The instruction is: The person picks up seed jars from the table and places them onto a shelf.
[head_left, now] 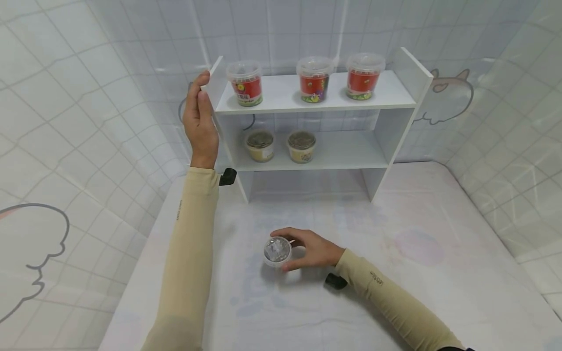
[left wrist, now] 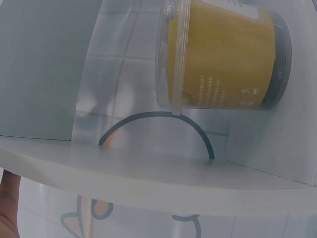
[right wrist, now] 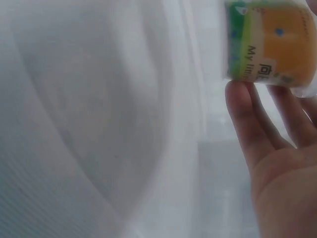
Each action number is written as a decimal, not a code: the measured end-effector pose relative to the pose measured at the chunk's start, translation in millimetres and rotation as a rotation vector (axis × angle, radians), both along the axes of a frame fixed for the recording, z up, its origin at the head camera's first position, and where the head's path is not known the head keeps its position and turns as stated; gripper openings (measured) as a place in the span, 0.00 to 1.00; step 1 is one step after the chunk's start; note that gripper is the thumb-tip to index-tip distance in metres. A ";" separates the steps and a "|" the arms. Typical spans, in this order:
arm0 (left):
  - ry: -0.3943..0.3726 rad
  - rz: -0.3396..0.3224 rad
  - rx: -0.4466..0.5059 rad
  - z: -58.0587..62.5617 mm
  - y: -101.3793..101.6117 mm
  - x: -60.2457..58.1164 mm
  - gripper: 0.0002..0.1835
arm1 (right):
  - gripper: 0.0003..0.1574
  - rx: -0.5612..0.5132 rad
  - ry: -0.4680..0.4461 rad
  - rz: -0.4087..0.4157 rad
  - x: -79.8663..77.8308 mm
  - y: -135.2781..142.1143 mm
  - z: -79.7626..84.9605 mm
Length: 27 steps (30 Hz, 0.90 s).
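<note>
My right hand [head_left: 313, 249] grips a small clear plastic cup [head_left: 277, 249] by its side, thumb on the near side and fingers on the far side. Seen from above, its lid looks silvery; the right wrist view shows an orange and green label on the cup [right wrist: 277, 44]. Whether it touches the table cannot be told. Farther off, my left hand [head_left: 202, 126], fingers extended, lies against the outer left side of a white shelf unit [head_left: 347, 151]. Only a bit of that hand [left wrist: 7, 208] enters the left wrist view, beside a yellow-labelled cup [left wrist: 228, 54].
On the top shelf stand three clear-lidded cups with red labels: left [head_left: 246, 87], middle [head_left: 314, 83] and right [head_left: 362, 80]. The shelf below holds two yellow-labelled cups, one left [head_left: 261, 148] and one right [head_left: 301, 148]. A pale cloth covers the table [head_left: 395, 292]; tile-patterned sheeting surrounds it.
</note>
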<state>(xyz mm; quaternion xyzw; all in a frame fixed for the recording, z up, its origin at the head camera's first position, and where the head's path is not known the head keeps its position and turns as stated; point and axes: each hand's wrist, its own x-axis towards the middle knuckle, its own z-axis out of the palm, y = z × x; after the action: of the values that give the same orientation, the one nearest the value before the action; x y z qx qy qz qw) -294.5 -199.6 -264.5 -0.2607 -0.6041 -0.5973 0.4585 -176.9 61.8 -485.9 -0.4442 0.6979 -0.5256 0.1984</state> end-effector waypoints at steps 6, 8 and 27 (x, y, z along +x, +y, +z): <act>-0.003 0.013 -0.003 -0.7 -1.0 -0.2 0.17 | 0.49 -0.029 -0.001 -0.046 -3.5 3.7 6.7; -0.003 0.011 -0.003 -0.7 -1.2 -0.1 0.17 | 0.49 -0.045 -0.009 -0.058 -4.8 4.7 8.8; -0.003 0.021 -0.001 -1.0 -0.7 -0.6 0.17 | 0.47 -0.138 -0.020 -0.174 -11.3 21.0 44.2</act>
<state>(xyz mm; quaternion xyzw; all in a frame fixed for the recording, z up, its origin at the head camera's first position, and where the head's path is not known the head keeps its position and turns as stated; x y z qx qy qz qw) -295.1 -200.3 -265.5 -0.2539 -0.6078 -0.5924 0.4637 -188.2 82.7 -441.7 -0.3891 0.6941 -0.5921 0.1278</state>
